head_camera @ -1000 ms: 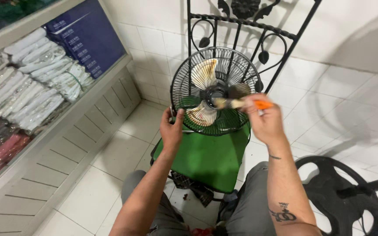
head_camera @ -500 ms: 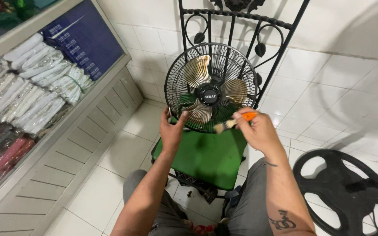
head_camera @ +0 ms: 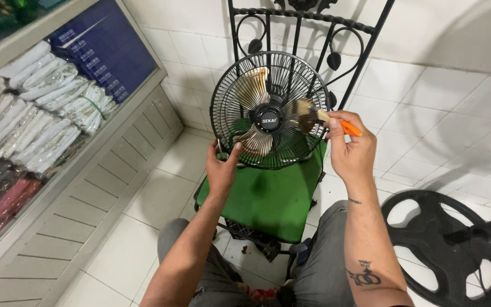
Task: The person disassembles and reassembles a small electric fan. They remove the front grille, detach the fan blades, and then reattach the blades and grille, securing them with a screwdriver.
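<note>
A black wire-caged fan [head_camera: 268, 111] with pale blades stands upright on the green seat [head_camera: 268, 199] of a black iron chair. My left hand [head_camera: 223, 167] grips the lower left rim of the cage. My right hand [head_camera: 350, 150] holds a small paintbrush [head_camera: 322, 116] with an orange handle. Its dusty bristles rest against the right side of the front grille, just right of the black hub.
The chair's scrolled iron back [head_camera: 308, 34] rises behind the fan. A round black fan guard [head_camera: 444, 247] lies on the white tiled floor at right. A glass display counter [head_camera: 41, 125] with packed cloth and blue boxes runs along the left. My knees are below the seat.
My right hand dropped with the brush to the cage's lower right half a second ago, then rose again to the grille beside the hub. My left hand stayed on the rim.
</note>
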